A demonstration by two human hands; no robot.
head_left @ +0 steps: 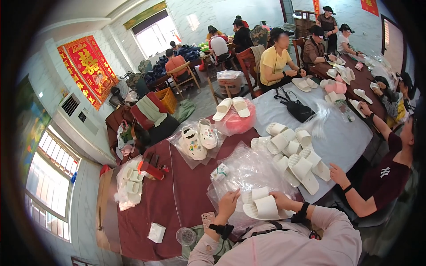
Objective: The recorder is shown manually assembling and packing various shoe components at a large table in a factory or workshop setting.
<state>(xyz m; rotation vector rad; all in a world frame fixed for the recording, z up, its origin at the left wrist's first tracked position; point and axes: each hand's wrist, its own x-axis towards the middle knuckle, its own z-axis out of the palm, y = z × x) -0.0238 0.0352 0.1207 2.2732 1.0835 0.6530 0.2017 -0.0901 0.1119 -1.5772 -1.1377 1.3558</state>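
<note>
A pair of white slide sandals (265, 207) is in front of me at the table's near edge, one resting partly over the other. My right hand (281, 201) grips them from their right side. To their left is my left hand (228, 204), its fingers drawn together over the edge of the clear plastic bags (248, 170); whatever it pinches is too small to make out. Beyond the bags and to the right lie several more white slides (304, 170). A small white-and-green packet (219, 172) rests on the bags.
White clogs with charms (193, 144) and slides on a pink bundle (239, 107) stand farther back. At left are a red bottle (151, 170), bagged slides (132, 184), a white box (156, 232), a phone (207, 219) and a clear cup (186, 236). A co-worker's hand (339, 176) reaches in from the right.
</note>
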